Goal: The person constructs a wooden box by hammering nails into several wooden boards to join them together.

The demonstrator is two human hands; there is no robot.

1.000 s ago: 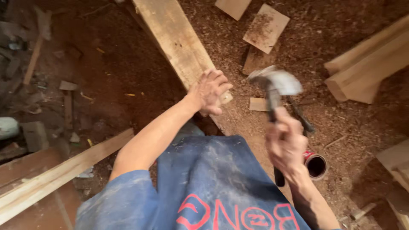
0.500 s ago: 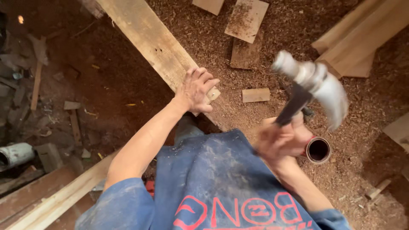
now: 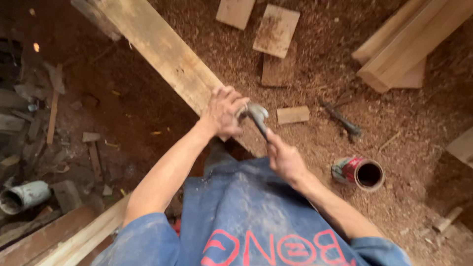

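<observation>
My left hand (image 3: 222, 111) rests on the near end of a long pale wooden plank (image 3: 162, 49), with its fingers curled down against the wood. My right hand (image 3: 286, 160) grips the dark handle of a hammer. The hammer's metal head (image 3: 256, 112) is down at the plank, right beside my left fingers. Whether anything sits between those fingers is hidden. My blue clothed knee (image 3: 246, 207) lies below both hands.
The ground is covered in sawdust. To the right lie a small wood block (image 3: 293, 114), a dark tool (image 3: 340, 118) and an open red can (image 3: 362, 172). Flat offcuts (image 3: 276, 29) are at the top, stacked lumber (image 3: 409, 39) at top right. A grey pipe (image 3: 22, 196) and boards (image 3: 64, 236) are at left.
The hammer, raised high to the right half a second ago, has swung down onto the plank beside my left hand. My left fingers went from spread to curled.
</observation>
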